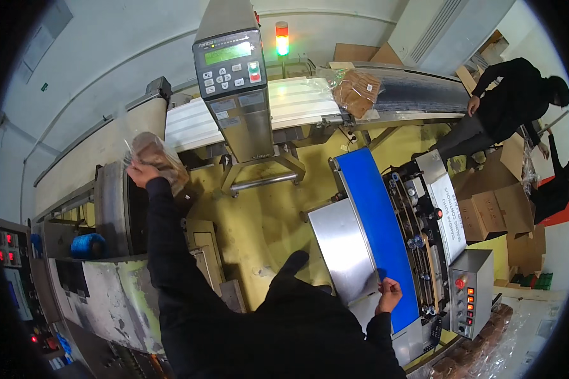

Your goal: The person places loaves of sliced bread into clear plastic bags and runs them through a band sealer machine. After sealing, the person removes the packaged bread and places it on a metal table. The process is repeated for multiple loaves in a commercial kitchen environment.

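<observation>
My left hand (143, 173) grips a clear plastic bag (157, 154) with brown contents, held up at the left in front of a pale conveyor belt (99, 142). Its loose upper end rises above my fingers. My right hand (390, 294) is over the near part of the blue conveyor belt (377, 189) of a continuous band sealer (417, 246), close to the steel side plate (341, 246). Its fingers are curled together, and nothing shows in them. Whether it touches the belt, I cannot tell.
An Anritsu control column (239, 94) stands over the white slatted conveyor (298, 102). Another bag of brown contents (357, 92) lies at its right end. A signal tower (282, 40) is lit. At right are a person in black (512, 99), cardboard boxes (488, 213) and a sealer control box (472, 291).
</observation>
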### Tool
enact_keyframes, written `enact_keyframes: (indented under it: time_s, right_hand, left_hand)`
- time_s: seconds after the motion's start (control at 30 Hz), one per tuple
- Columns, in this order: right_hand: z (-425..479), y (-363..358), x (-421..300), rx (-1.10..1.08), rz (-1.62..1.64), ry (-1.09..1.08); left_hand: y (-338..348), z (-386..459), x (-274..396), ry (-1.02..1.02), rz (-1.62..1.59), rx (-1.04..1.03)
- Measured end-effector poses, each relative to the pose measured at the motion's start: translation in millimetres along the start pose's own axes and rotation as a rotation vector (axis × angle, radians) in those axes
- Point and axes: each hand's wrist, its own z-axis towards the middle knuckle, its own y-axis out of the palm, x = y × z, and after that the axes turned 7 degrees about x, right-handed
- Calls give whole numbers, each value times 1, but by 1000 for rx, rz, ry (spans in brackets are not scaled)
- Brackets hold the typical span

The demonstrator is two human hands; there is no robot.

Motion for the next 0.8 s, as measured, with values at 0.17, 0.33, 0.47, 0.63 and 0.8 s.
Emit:
enact_keyframes:
  time_s: [0.17, 0.33, 0.47, 0.63, 0.8]
  right_hand:
    - [1, -3, -6, -45, -75, -12]
    - [-24, -15, -7, -20, -51, -14]
    - [-44, -49, 17, 90, -44, 22]
    - [-66, -139, 83, 344, -118, -126]
    - [-101, -244, 93, 860, -45, 50]
  left_hand:
    - [109, 18, -10, -513, -360, -25]
    - [118, -116, -34, -407, 5, -440]
    - [8, -293, -47, -322, -68, -1068]
    - [-208, -444, -56, -233, 180, -2457]
    - [-325, -453, 21, 375, 726, -3121]
